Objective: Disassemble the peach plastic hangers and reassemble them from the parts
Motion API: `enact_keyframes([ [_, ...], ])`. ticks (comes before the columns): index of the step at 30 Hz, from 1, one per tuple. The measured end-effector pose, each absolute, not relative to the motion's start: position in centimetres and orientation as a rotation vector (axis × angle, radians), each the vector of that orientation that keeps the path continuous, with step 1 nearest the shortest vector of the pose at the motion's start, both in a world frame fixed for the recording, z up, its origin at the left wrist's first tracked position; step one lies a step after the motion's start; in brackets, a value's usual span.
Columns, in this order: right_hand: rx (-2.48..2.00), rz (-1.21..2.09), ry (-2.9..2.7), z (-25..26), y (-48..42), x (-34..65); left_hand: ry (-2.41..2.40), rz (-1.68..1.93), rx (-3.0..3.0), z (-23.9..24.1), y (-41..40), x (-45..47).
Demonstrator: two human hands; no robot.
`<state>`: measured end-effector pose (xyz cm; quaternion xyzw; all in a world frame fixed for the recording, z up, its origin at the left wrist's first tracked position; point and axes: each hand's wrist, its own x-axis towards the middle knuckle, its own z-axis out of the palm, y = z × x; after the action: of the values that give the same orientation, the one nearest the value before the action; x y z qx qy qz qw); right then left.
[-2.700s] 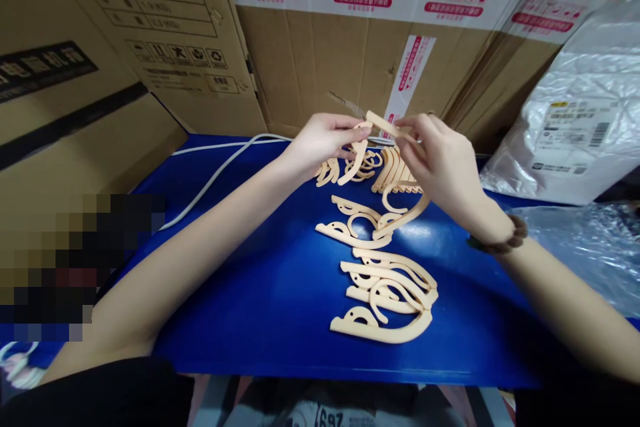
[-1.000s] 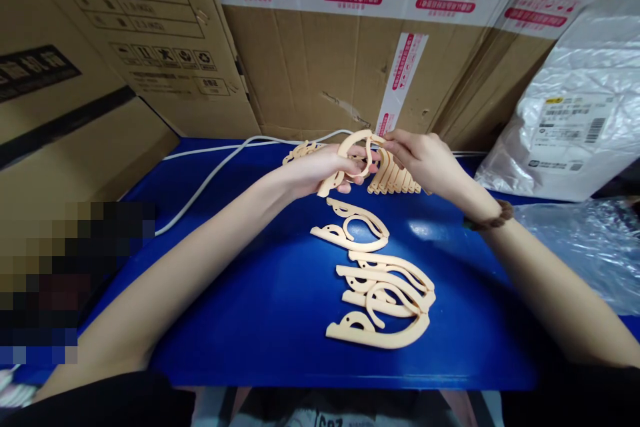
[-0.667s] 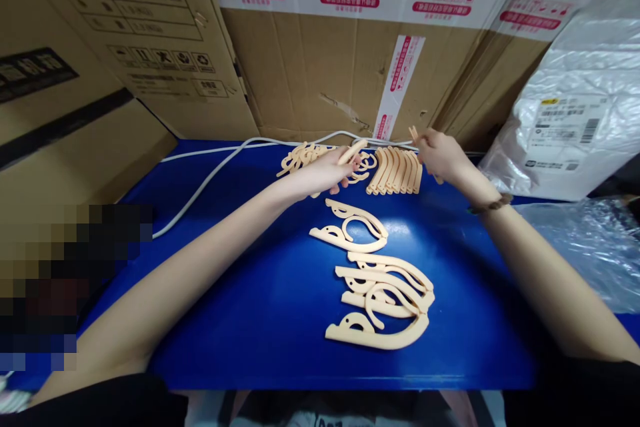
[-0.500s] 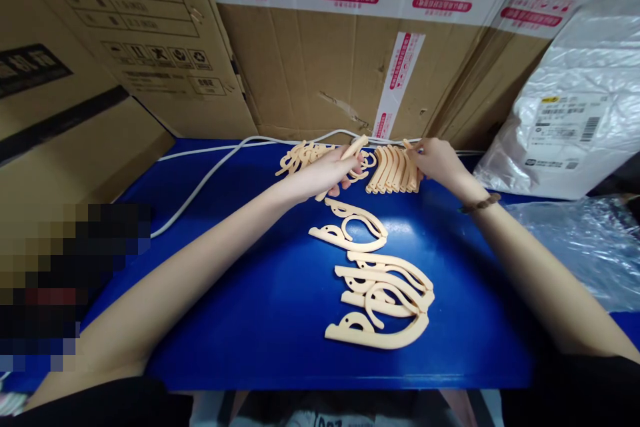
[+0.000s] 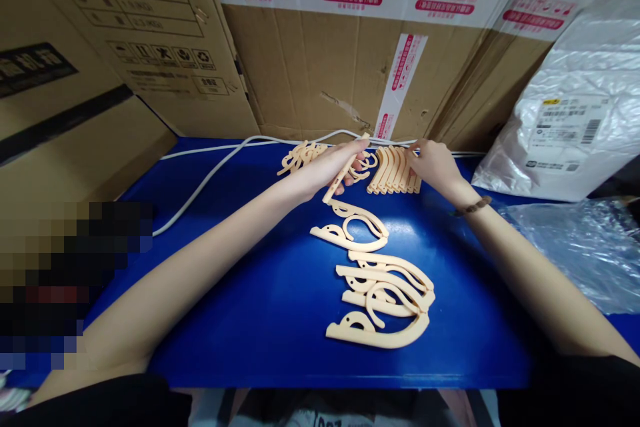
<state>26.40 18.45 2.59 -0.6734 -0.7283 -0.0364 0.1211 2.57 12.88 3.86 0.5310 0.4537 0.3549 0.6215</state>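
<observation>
My left hand (image 5: 336, 170) is closed around a cream plastic hanger arm (image 5: 345, 177), which slants across the palm with both ends sticking out. My right hand (image 5: 434, 165) pinches at the right end of a neat row of similar curved hanger arms (image 5: 393, 170); its fingertips partly hide the piece they grip. Behind my left hand lies a jumbled pile of cream hanger hooks and parts (image 5: 301, 157). Nearer me are folding hangers with arms and hooks joined: one group (image 5: 367, 230) just below my left hand, and an overlapping group (image 5: 385, 293) closer to the table's front.
The blue table (image 5: 240, 293) is backed by cardboard boxes (image 5: 300, 67). A white cable (image 5: 200, 183) runs along the back and left. At right stand a white plastic parcel (image 5: 555, 127) and a clear plastic bag (image 5: 575, 247).
The hanger arm in my left hand has turned, showing more of its lower end below the fingers. My right hand has shifted slightly left and down against the row.
</observation>
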Motion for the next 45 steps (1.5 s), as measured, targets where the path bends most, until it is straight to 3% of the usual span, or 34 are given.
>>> enact_keyframes([
  [5,-1.886,-0.035,-2.055,3.8,17.6,25.4,1.043,0.944,1.328,4.1,13.0,2.2],
  [9,-1.330,0.855,-2.014,5.6,14.9,22.4,1.016,1.045,1.336,4.6,12.6,2.6],
  [11,-1.146,0.986,-2.040,6.4,13.6,21.1,1.024,1.089,1.337,4.8,12.5,2.9],
  [17,-1.147,0.690,-1.945,8.0,13.0,21.5,1.049,1.327,1.577,6.3,12.6,2.1],
  [22,-1.299,-0.140,-2.205,8.0,13.1,22.4,1.113,1.283,1.992,6.9,11.6,1.3],
  [24,-1.366,-0.299,-2.268,7.6,13.2,22.3,1.224,1.222,2.147,6.7,11.0,1.5],
  [26,-1.371,-0.042,-2.241,7.3,13.4,22.3,1.356,1.160,2.272,6.2,10.8,1.8],
  [30,-1.136,0.873,-1.832,7.9,14.2,22.8,1.464,1.028,2.294,4.4,12.6,2.5],
  [32,-1.074,1.059,-1.644,8.5,14.4,23.1,1.501,0.853,2.254,3.3,14.5,2.8],
  [36,-1.092,1.057,-1.572,8.9,14.4,23.1,1.550,0.701,2.197,1.7,17.7,3.1],
  [41,-1.215,0.867,-1.561,9.1,14.0,22.9,1.654,0.872,2.106,1.7,17.5,3.5],
  [45,-1.133,0.667,-1.471,9.3,14.0,23.2,1.135,0.832,1.653,3.4,15.1,3.6],
])
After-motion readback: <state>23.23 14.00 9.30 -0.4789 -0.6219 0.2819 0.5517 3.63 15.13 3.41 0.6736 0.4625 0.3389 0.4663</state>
